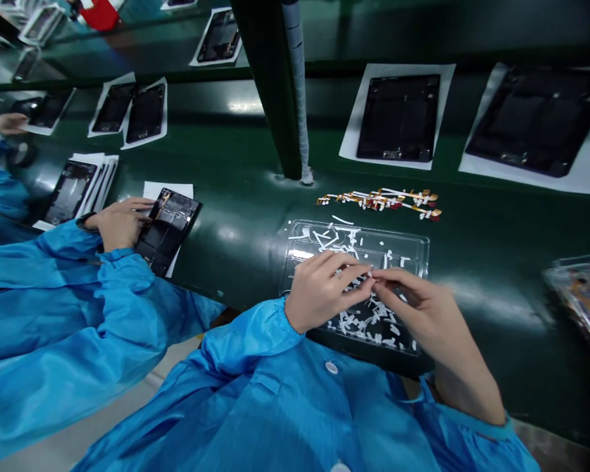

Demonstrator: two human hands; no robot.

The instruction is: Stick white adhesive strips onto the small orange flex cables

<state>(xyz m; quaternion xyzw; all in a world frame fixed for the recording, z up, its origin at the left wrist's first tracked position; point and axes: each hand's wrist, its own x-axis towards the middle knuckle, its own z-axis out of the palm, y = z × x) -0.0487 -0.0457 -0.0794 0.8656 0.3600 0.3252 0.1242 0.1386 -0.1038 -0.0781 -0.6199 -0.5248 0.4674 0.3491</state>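
Note:
My left hand [322, 288] and my right hand [417, 301] meet fingertip to fingertip above a clear plastic tray [425, 252]. Each is closed in a pinch. Something tiny and pale shows between the fingertips, too small to name. Scattered white paper-like strips [373, 314] lie in the tray below, partly hidden by my hands. Just beyond the tray's far edge is a loose row of flex cables [381, 198], orange-brown with white strips on them.
Dark device panels [398, 118] on white sheets lie along the back of the green bench [216, 190]. A post [275, 92] rises mid-bench. To the left, a co-worker's hands [120, 223] touch another panel [170, 226]. At the right edge stands a clear container [583, 288] with orange-brown parts.

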